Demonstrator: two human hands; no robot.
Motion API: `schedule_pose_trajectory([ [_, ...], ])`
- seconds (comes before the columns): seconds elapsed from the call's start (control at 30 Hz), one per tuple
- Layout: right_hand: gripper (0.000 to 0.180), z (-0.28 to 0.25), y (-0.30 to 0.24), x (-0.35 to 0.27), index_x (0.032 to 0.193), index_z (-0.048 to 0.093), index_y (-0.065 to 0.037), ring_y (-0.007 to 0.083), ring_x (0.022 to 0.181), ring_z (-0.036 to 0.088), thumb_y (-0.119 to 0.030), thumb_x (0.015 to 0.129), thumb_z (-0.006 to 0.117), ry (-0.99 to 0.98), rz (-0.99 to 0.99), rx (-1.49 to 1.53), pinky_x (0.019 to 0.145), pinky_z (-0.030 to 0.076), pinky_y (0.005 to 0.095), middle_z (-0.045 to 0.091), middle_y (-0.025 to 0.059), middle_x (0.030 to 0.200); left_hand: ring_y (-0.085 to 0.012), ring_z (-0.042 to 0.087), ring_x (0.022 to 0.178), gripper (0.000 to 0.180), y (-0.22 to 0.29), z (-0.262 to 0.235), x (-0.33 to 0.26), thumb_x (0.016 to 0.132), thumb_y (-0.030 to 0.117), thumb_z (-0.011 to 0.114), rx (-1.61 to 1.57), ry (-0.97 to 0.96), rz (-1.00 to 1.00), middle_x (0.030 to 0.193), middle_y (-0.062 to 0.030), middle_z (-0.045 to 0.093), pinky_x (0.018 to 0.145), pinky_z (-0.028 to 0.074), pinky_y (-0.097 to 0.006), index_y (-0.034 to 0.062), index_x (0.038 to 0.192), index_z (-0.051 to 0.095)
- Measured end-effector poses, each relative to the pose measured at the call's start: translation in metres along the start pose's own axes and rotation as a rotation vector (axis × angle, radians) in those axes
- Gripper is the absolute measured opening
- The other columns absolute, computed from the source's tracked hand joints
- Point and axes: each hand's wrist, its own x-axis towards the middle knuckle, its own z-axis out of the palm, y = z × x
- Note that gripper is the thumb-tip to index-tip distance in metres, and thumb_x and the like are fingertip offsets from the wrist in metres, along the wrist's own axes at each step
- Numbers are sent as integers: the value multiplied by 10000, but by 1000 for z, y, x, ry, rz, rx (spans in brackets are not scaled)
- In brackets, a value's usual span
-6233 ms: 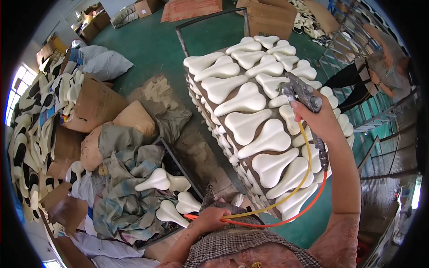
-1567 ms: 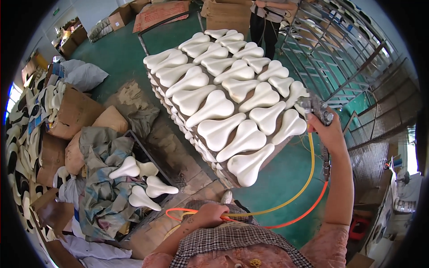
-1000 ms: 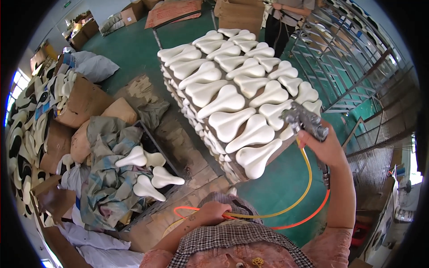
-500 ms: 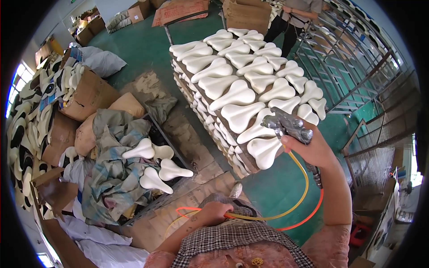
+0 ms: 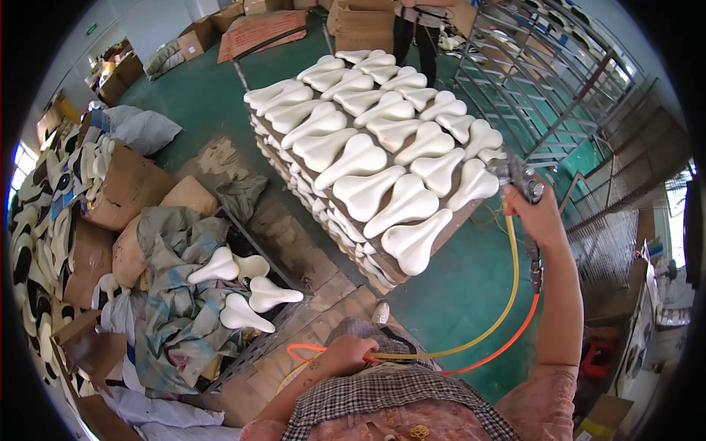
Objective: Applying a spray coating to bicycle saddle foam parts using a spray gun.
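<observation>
While clenched round grey metal spray gun (image 5: 518, 178), right hand (image 5: 539, 213) sits beside stacked white saddle-shaped foam pads (image 5: 382, 158); left hand (image 5: 347, 353) grips yellow and orange hoses (image 5: 485, 342).

Brown cardboard boxes (image 5: 125, 187) stand on the green floor (image 5: 191, 103) at its left edge, open and tilted, beside a heap of grey sacks; more closed brown cartons (image 5: 202, 37) sit along the floor's far left corner; a flattened reddish-brown cardboard sheet (image 5: 265, 33) lies at the far edge; a stack of tan cartons (image 5: 364, 26) stands at the far edge, centre; a small green wall sign (image 5: 90, 29) hangs above the far left corner.
</observation>
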Motion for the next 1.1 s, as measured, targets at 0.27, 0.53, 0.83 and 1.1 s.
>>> schedule_pose_trajectory([
  [0.27, 271, -15, 13, -17, 1036, 578, 7, 86, 556, 548, -145, 822, 646, -36, 7, 92, 530, 443, 245, 560, -1, 661, -370, 603, 772, 363, 3, 9, 14, 788, 411, 586, -2, -70, 7, 813, -161, 639, 660, 455, -461, 126, 1012, 606],
  [0.53, 333, -16, 20, -19, 1091, 560, 11, 77, 566, 549, -155, 819, 659, -23, 33, 57, 546, 453, 234, 573, 1, 691, -376, 599, 770, 334, 8, 11, 8, 807, 385, 571, 29, -70, 9, 809, -166, 634, 665, 457, -458, 125, 1015, 601],
  [0.83, 452, 17, -16, -69, 1239, 496, 4, 72, 623, 545, -132, 837, 650, -235, 47, 9, 567, 470, 230, 589, 15, 789, -361, 611, 817, 283, 7, 14, -7, 769, 257, 582, 18, -60, 13, 845, -173, 643, 702, 471, -458, 83, 991, 597],
  [1.1, 452, 42, -34, -98, 1228, 497, 13, 69, 626, 533, -140, 833, 655, -383, -9, 156, 577, 458, 224, 577, 2, 784, -372, 599, 806, 314, -2, 25, -23, 798, 319, 572, -5, -44, 9, 840, -177, 636, 694, 452, -466, 106, 1027, 597],
])
